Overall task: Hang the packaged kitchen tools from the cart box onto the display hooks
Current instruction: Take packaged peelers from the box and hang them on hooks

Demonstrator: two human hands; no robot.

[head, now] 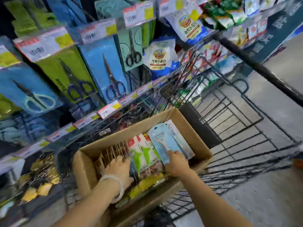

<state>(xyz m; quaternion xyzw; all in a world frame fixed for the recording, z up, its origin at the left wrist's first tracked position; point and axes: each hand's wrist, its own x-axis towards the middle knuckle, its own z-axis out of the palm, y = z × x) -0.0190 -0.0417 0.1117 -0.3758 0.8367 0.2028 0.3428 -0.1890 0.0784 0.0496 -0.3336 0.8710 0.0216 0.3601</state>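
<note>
A cardboard box (114, 138) sits in a wire shopping cart (246, 145), packed with upright packaged kitchen tools. My right hand (176, 163) grips the lower end of a light-blue carded peeler package (164, 140), which leans up out of the box's right side. My left hand (120, 167), with a pale bangle on the wrist, reaches down among the brown packages (113, 153) at the box's left; its fingertips are hidden between them. Green-and-white packages (142, 154) stand between the two hands.
The display to the left carries scissors on blue cards (108, 69) and green cards (68, 69) on hooks, with price tags (44, 45) above. Bagged goods (160, 58) fill shelves behind the cart. A dark cart handle (255, 63) crosses at the right, over grey floor.
</note>
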